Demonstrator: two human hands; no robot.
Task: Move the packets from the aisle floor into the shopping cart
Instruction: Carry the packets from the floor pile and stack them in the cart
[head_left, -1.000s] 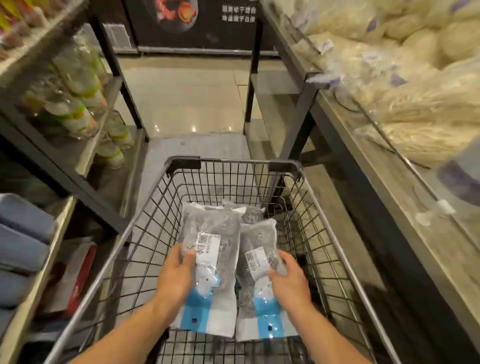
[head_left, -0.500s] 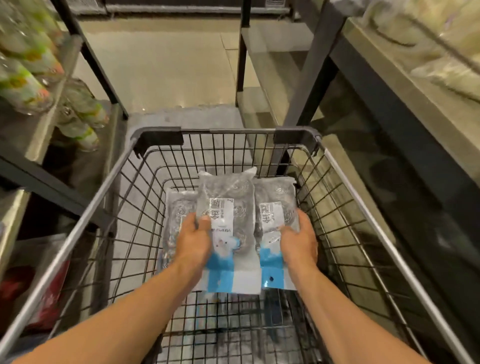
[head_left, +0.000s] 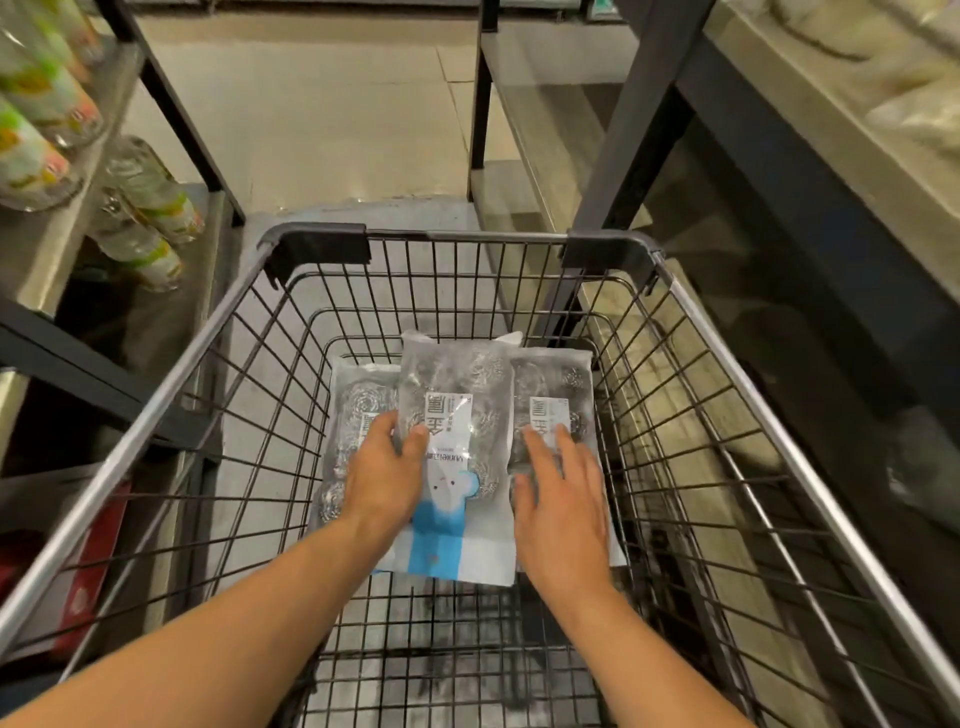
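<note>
Three clear packets of steel scourers with blue and white ends lie on the bottom of the wire shopping cart (head_left: 727, 374). The middle packet (head_left: 457, 415) overlaps the left packet (head_left: 350, 410) and the right packet (head_left: 556, 395). My left hand (head_left: 387, 475) grips the left edge of the middle packet, thumb on top, fingers tucked under. My right hand (head_left: 563, 499) lies flat on the right packet with its fingers straight. Both arms reach down into the basket.
A left shelf (head_left: 57, 244) carries clear bottles (head_left: 145, 208) with green and orange labels. A dark-framed shelf unit (head_left: 779, 171) runs along the right with pale bagged goods on top. Beige tiled floor (head_left: 311, 114) extends beyond the cart's front rim.
Both hands lowered the packets deeper into the cart until they lay on the bottom. My right hand went from holding its packet to resting flat on it.
</note>
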